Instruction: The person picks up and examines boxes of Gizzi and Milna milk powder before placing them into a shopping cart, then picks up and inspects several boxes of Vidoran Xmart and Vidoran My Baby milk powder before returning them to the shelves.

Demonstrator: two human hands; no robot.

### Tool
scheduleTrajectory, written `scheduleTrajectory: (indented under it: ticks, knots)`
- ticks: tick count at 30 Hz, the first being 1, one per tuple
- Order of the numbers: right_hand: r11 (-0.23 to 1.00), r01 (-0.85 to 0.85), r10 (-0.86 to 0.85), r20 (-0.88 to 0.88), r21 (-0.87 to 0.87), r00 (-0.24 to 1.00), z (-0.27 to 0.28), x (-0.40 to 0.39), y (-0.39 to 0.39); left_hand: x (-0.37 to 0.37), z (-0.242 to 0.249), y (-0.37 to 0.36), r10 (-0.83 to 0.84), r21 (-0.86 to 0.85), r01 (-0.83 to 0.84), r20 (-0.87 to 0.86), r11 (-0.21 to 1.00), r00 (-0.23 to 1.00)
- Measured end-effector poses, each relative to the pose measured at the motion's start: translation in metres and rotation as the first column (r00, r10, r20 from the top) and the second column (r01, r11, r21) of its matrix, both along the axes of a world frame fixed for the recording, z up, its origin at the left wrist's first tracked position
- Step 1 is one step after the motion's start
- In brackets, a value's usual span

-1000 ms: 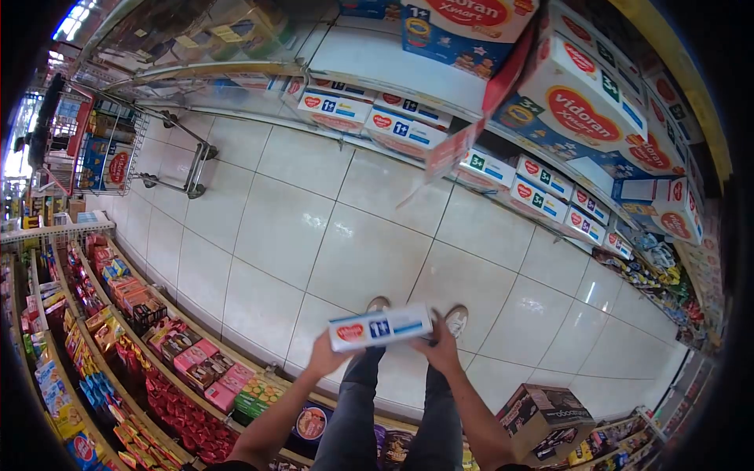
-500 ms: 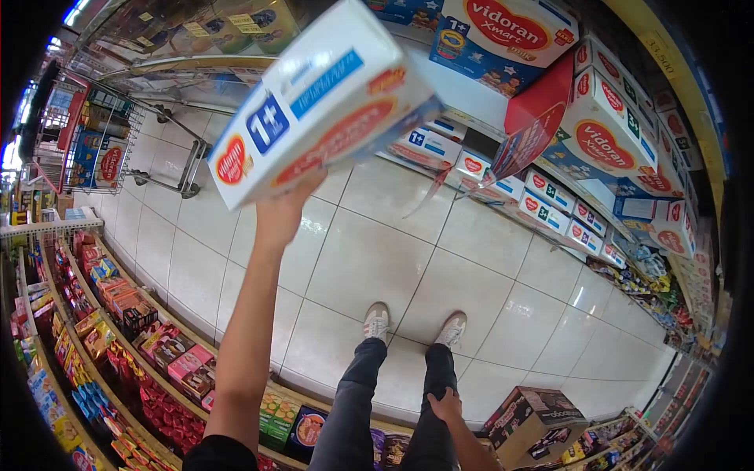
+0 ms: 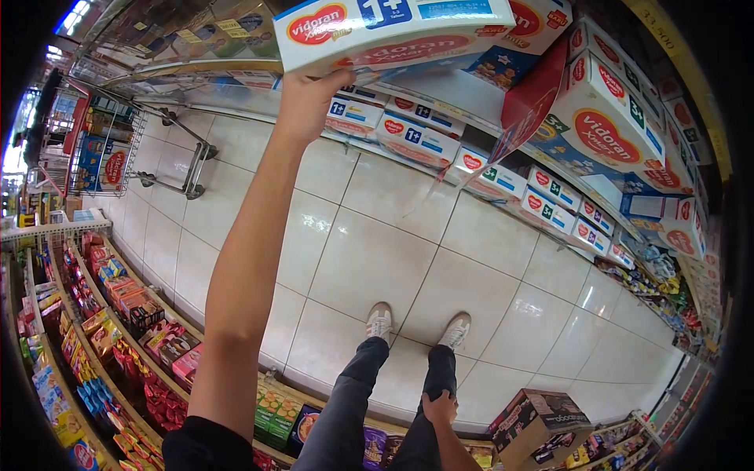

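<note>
A large white Vidoran box (image 3: 400, 49) marked 1+ is at the top centre, over the shelf edge. My left hand (image 3: 318, 98) grips its lower left part, with the arm stretched out; some of the fingers are hidden by the box. Behind its right end stands another Vidoran box (image 3: 536, 35) on the shelf. My right hand (image 3: 440, 408) rests on my right thigh near the knee, and its fingers curl against the dark trousers (image 3: 438, 373).
Lower shelves hold rows of Vidoran boxes (image 3: 418, 143). A red flap (image 3: 534, 94) juts from the shelf at right. The shopping cart (image 3: 102, 141) stands at left. Snack shelves (image 3: 129, 345) line the lower left. A cardboard carton (image 3: 538, 428) sits at lower right.
My left hand has carried the white box up and to the right, against the shelf, and the box has turned more level. My right hand has stayed on my thigh.
</note>
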State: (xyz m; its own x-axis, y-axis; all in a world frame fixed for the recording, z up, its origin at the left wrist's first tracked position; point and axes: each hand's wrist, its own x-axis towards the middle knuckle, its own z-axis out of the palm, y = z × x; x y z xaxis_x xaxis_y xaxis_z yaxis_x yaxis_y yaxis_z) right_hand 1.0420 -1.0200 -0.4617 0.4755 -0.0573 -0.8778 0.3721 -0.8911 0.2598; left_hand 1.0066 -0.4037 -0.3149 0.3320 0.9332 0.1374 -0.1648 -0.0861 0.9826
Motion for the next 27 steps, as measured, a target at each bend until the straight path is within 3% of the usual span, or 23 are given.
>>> scheduleTrajectory:
  ticks: [4,13,16,19,22,27]
  knots:
    - [1.000,0.024,-0.024,0.003,-0.003,1.000,0.000,0.006,0.000,0.009,0.003,0.013,-0.114,-0.013,0.113,-0.017,0.993,0.993]
    - [1.000,0.006,-0.007,0.061,0.016,0.998,-0.002,0.014,0.000,0.034,0.016,0.009,-0.094,0.079,0.119,-0.271,0.990,0.958]
    - [1.000,0.011,-0.013,0.069,0.025,0.998,-0.003,0.017,-0.003,0.022,0.001,0.007,-0.055,0.125,0.079,-0.186,0.989,0.981]
    - [0.998,0.056,-0.056,0.027,0.021,0.998,0.002,0.021,0.002,0.001,-0.008,0.012,0.027,-0.010,-0.028,-0.087,1.000,0.996]
    - [0.997,0.071,-0.071,0.007,0.013,0.997,0.002,0.023,0.001,-0.010,-0.013,0.019,0.117,-0.085,-0.105,0.156,0.991,0.981]
    - [1.000,0.004,-0.006,0.061,0.028,0.998,-0.005,0.021,-0.003,-0.020,-0.009,0.031,0.084,-0.124,-0.066,0.142,0.990,0.986]
